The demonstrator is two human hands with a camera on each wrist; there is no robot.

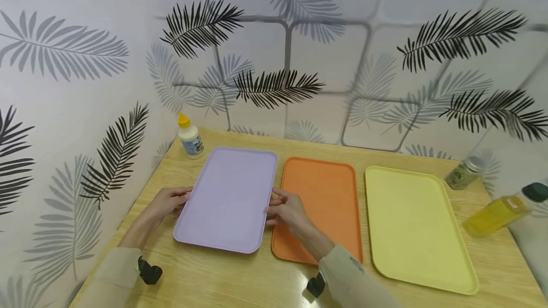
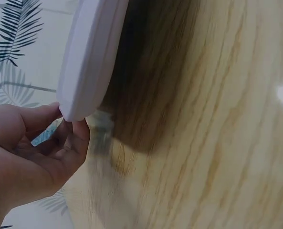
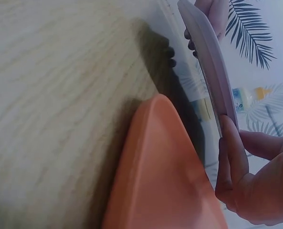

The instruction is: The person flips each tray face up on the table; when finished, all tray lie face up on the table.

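Observation:
A light purple tray (image 1: 227, 198) is held just above the wooden table, with its shadow falling beneath it in both wrist views. My left hand (image 1: 171, 201) pinches its left rim, thumb on top and fingers curled under, as the left wrist view shows (image 2: 41, 148). On the opposite long side my right hand (image 1: 288, 210) grips the right rim, fingers below and thumb above. An orange tray (image 1: 321, 203) lies flat on the table, partly under my right hand and wrist. To its right lies a yellow tray (image 1: 411, 222).
A white glue bottle (image 1: 191, 139) with a yellow cap stands behind the purple tray. At the right stand a small jar (image 1: 464, 173) with a grey lid and a bottle of yellow liquid (image 1: 498, 213). A leaf-patterned wall covering (image 1: 321, 51) borders the table (image 1: 214, 279).

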